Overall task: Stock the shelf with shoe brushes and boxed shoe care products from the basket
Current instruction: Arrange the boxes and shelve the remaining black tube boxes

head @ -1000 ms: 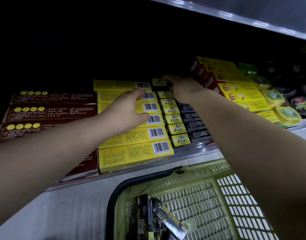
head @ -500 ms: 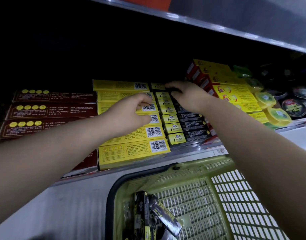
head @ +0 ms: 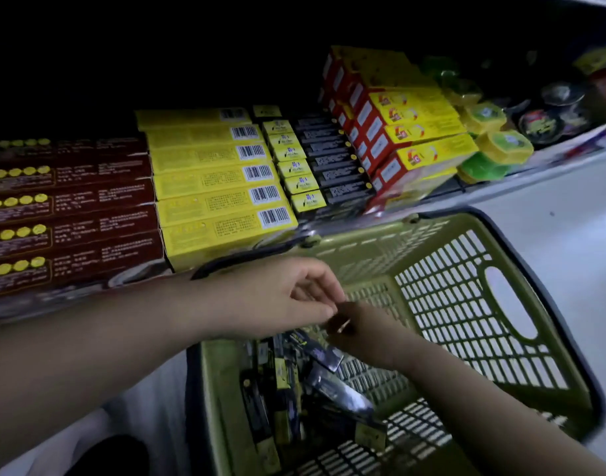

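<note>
Our hands have dropped from shelf (head: 548, 156) to basket (head: 466, 304) for more boxes (head: 294, 389): left hand (head: 281, 297) loosely curled, empty; right hand (head: 360, 333) we cannot tell.

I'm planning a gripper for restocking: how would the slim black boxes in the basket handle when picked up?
The slim black boxes keep straight edges, so probably stiff cartons. Small and thin, they are likely light. Their faces glint, and they lie loosely heaped in the basket, so neighbours may slip when one is pulled.
</note>
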Motion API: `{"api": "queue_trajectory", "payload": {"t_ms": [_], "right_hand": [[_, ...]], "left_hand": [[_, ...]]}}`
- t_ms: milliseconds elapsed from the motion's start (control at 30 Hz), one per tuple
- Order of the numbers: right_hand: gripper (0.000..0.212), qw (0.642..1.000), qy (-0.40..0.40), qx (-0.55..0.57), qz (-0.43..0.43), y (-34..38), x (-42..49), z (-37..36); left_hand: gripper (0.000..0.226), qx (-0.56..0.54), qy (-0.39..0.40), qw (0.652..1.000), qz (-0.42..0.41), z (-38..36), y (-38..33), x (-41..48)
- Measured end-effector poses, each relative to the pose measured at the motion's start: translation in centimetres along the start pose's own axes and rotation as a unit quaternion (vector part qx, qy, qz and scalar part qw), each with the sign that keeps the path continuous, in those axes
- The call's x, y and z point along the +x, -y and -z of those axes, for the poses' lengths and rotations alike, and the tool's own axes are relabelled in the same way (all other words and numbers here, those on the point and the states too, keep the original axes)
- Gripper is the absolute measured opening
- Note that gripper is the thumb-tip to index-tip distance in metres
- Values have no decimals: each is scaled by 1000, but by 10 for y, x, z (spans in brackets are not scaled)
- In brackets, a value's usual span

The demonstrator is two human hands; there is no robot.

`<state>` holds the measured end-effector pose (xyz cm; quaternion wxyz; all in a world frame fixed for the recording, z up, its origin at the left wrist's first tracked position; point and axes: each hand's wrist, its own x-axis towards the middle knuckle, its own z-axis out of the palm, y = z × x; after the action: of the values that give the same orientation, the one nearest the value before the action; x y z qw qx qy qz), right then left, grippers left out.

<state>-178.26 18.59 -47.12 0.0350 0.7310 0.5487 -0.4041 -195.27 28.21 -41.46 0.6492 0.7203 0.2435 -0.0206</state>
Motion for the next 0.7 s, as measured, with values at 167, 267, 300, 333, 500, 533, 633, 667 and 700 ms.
{"api": "queue_trajectory", "payload": {"t_ms": [167, 267, 300, 333, 500, 533, 633, 667, 700], "right_hand": [[61, 964, 146, -221, 20, -19, 25, -60], [60, 979, 84, -178, -55, -26, 36, -80], [55, 984, 51, -151, -74, -30, 39, -85], [50, 987, 20, -136, -80, -35, 41, -88], [48, 989, -43, -121, -71, -41, 50, -92], [49, 988, -34, -135, -72, -40, 51, -88], [40, 992, -12, -95, -78, -40, 45, -64], [37, 996, -10, -17, -85, -41, 38, -54], [34, 992, -3, 90, -93, -41, 30, -45]], "left_hand": [[10, 33, 31, 997, 61, -14, 24, 7], [10, 32, 27, 995, 95, -18, 32, 8], [10, 33, 24, 993, 106, -19, 34, 9], [10, 35, 22, 992, 117, -20, 36, 10], [12, 59, 20, 985, 159, -21, 41, 15], [12, 61, 18, 984, 168, -21, 42, 16], [10, 62, 9, 980, 188, -21, 45, 19], [11, 67, 11, 979, 194, -22, 46, 20], [14, 75, 15, 977, 200, -22, 46, 20]]}}
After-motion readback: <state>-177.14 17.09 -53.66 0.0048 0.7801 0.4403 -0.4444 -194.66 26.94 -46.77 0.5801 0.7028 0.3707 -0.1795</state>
